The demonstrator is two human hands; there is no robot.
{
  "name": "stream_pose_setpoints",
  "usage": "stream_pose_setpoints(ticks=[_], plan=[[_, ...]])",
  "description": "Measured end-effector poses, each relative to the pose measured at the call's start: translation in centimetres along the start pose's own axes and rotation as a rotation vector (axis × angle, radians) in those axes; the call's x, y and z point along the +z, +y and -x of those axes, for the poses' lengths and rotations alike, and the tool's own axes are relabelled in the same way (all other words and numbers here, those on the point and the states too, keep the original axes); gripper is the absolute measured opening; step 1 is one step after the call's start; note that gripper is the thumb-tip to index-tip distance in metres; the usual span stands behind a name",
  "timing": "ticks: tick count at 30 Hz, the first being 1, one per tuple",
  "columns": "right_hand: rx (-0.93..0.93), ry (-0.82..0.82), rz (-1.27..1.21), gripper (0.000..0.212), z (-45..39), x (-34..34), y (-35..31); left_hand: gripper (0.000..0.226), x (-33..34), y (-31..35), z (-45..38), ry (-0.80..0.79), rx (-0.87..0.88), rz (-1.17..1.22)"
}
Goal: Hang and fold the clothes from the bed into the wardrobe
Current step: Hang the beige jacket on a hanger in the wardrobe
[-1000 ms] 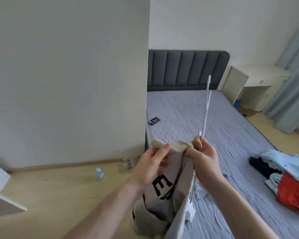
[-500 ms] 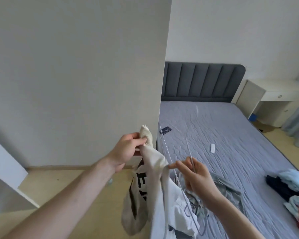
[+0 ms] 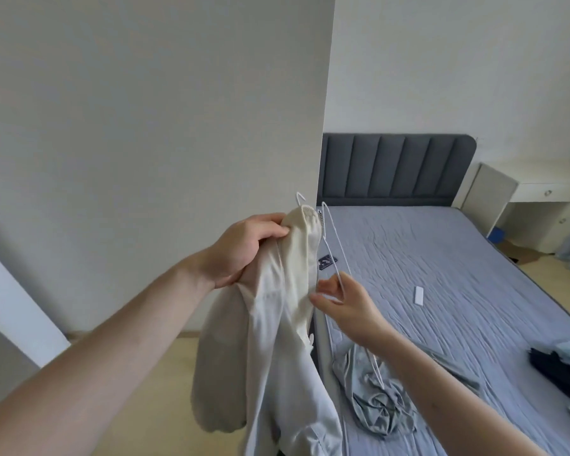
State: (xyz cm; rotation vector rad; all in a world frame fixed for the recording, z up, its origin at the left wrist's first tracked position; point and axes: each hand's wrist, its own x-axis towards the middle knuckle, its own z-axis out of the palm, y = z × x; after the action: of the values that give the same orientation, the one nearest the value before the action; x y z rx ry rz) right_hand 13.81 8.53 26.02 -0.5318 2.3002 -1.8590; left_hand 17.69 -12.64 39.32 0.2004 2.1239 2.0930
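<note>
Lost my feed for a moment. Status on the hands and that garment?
Left hand grips cream garment at collar. Right hand pinches white wire hanger. Garment not yet hung. Nothing blocking.

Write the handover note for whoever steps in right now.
Left hand grips the cream top at its collar, held up beside the bed.
Right hand pinches the white wire hanger, whose hook pokes out above the collar.
Done: hanger seems partly in.
Left: seat the top, hang it in the wardrobe, then handle the grey garment and the pile on the bed.
</note>
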Motion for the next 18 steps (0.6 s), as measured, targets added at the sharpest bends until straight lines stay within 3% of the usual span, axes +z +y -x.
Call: stream_pose_setpoints(ticks=[6, 12, 16, 18], plan=[[-0.056, -0.051, -0.04, 0.046, -0.4, 0.8, -2.0, 0.051, -2.7, 0.7, 0.6, 0.0, 0.03, -0.037], [-0.114, 0.073, -0.301, 0.044, -0.3, -0.5, -4.6, 0.03, -7.3, -1.6, 0.2, 0.25, 0.048, -0.543], [-0.142, 0.074, -0.329, 0.044, -0.8, -0.1, -6.4, 0.01, -8.3, -7.0, 0.0, 0.254, 0.057, -0.763], [-0.155, 0.035, -0.307, 0.043, -0.7, 0.2, -6.7, 0.011, -7.7, -10.0, 0.0, 0.235, 0.087, -0.817]])
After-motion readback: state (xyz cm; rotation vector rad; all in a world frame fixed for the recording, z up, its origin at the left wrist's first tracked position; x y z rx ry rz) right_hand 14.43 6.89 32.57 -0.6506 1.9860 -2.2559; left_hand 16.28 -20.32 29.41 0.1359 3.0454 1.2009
